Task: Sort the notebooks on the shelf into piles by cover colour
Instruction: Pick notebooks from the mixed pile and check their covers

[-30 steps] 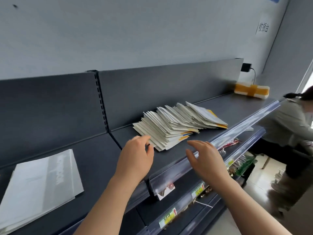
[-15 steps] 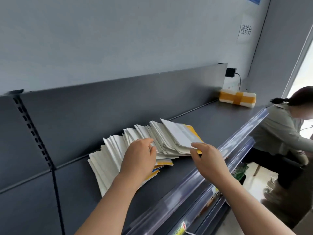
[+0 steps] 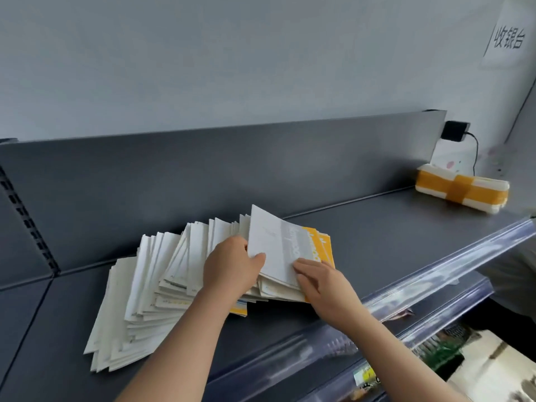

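Note:
A fanned-out row of thin notebooks (image 3: 150, 288) lies on the dark grey shelf (image 3: 391, 242), most showing pale grey or white covers. At its right end a grey notebook (image 3: 278, 250) is tilted up off the stack. My left hand (image 3: 232, 268) grips its left edge, thumb on the cover. My right hand (image 3: 324, 282) presses its fingertips on the lower right corner of the same cover. Under it a yellow notebook (image 3: 322, 245) shows at the right edge. Another yellow cover (image 3: 239, 309) peeks out below my left wrist.
A white bundle bound with orange tape (image 3: 461, 191) sits at the shelf's far right, by a black plug and cable (image 3: 455, 130). A clear price rail (image 3: 435, 274) runs along the shelf's front edge. Lower shelves with goods (image 3: 441, 352) lie beneath.
The view has swung right and closer to the notebooks. Both hands moved from hovering over the fan to its right end, and the top grey notebook has been lifted at an angle.

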`<state>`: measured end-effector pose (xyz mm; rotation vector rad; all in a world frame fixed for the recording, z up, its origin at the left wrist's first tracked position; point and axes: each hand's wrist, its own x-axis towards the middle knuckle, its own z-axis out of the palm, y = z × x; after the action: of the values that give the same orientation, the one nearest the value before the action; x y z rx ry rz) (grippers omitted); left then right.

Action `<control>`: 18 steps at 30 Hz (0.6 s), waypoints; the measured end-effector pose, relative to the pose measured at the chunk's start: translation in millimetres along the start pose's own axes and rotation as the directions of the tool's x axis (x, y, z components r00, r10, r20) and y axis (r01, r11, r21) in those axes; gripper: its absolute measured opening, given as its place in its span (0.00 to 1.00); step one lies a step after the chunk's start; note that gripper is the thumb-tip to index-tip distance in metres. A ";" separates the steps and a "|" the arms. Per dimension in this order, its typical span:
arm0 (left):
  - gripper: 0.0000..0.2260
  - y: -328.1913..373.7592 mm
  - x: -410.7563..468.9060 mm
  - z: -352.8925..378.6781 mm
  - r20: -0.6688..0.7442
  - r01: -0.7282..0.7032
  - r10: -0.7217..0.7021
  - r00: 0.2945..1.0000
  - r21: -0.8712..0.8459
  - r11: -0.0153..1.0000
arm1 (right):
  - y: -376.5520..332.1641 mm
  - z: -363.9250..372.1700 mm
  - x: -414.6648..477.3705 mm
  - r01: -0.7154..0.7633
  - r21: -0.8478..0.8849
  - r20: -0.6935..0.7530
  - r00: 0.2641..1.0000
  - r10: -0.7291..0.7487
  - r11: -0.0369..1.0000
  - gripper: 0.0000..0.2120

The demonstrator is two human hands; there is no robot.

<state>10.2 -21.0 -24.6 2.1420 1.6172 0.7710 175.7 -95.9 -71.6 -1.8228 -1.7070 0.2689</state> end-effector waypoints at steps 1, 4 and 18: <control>0.11 0.5 -0.2 -0.4 -0.003 0.021 -0.021 1.000 -0.016 1.000 | 1.4 -1.6 0.2 0.017 0.033 -0.002 1.000 -0.017 0.999 0.12; 0.06 0.1 -2.1 -2.1 -0.016 0.064 -0.065 0.998 -0.053 0.997 | 17.0 -2.2 1.9 -0.008 0.068 -0.049 0.999 0.012 0.998 0.08; 0.07 -7.7 -16.2 -14.9 -0.001 0.146 -0.150 0.989 -0.216 0.965 | 15.6 -1.9 8.8 0.034 0.135 0.037 0.999 -0.040 0.990 0.11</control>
<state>-8.1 -35.0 -20.6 1.8467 1.6009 0.8761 190.9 -87.7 -76.5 -1.6973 -1.7052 0.3966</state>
